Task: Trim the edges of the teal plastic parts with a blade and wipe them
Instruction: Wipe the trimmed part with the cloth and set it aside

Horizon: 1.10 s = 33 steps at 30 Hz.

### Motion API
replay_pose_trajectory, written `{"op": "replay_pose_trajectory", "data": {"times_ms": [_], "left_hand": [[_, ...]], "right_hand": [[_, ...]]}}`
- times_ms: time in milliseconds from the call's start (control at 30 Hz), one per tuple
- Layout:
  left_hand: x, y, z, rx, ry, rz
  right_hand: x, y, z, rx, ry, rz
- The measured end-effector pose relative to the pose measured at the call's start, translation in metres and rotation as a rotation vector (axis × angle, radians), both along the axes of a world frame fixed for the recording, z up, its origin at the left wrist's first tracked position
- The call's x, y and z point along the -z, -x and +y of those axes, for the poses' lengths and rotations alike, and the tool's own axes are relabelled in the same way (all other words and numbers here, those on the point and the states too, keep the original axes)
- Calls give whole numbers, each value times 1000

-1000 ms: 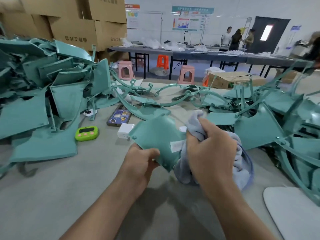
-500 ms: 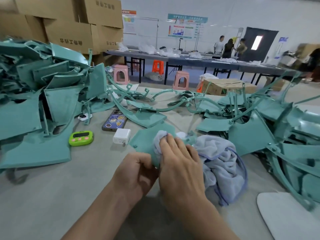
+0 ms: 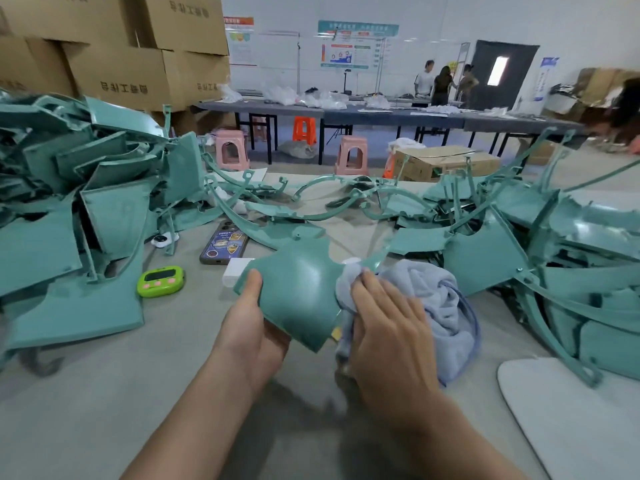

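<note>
Gripping the teal part (image 3: 301,292) at its left edge with the left hand (image 3: 249,334), thumb on top and fingers curled beneath. Held tilted just above the table (image 3: 104,393), straight in front of the body. Pressing a cloth (image 3: 440,299) against the part's right edge with the right hand (image 3: 388,334), fingers laid nearly straight (thumb hidden under the folds). Directly left of the right hand, then, touching through the cloth, with the long axis running away from the body. Probably calling for a wipe leftwards across the face, or along that edge.
</note>
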<state>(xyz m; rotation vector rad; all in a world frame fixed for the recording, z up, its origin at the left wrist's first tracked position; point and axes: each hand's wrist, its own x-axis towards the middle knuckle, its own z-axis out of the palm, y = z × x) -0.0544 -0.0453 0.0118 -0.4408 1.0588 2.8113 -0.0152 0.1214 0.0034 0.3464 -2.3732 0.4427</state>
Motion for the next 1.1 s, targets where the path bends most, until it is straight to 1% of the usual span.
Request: {"op": "replay_pose_trajectory", "data": {"times_ms": [33, 100, 133, 233, 267, 300, 367, 400, 467, 600, 700, 833, 900, 967, 1033, 1100], "left_hand": [[-1, -1, -2, -2, 22, -6], [1, -5, -6, 24, 63, -23], [2, -7, -6, 43, 81, -26], [4, -10, -1, 75, 109, -20], [4, -10, 0, 66, 103, -11], [3, -10, 0, 51, 92, -3], [2, -6, -3, 16, 62, -1], [2, -4, -4, 2, 48, 0], [3, -2, -7, 0, 40, 17], [6, 0, -17, 5, 3, 41], [6, 3, -27, 41, -50, 47], [9, 8, -32, 55, -67, 34], [10, 9, -37, 41, -109, 31], [10, 9, -38, -2, -139, 49], [9, 10, -33, -48, -111, 99], [7, 11, -23, -100, -59, 144]], "right_hand": [[0, 3, 3, 68, 59, 69], [0, 8, 12, 159, 98, 162], [-1, 9, 18, 209, 102, 155], [-3, 10, 27, 320, 222, -8], [-3, 9, 24, 296, 252, -46], [-3, 4, 19, 237, 237, -49], [-1, -4, 9, 104, 118, 21], [0, -5, 8, 60, 94, 56], [-2, 1, 15, 27, 125, 45], [-6, 30, 41, 83, 210, -123], [-7, 53, 67, 184, 127, -247], [-11, 70, 89, 300, 77, -296], [-13, 72, 92, 360, 119, -335], [-14, 73, 92, 365, 155, -410], [-21, 68, 84, 244, 257, -443], [-32, 56, 67, 93, 428, -397]]}}
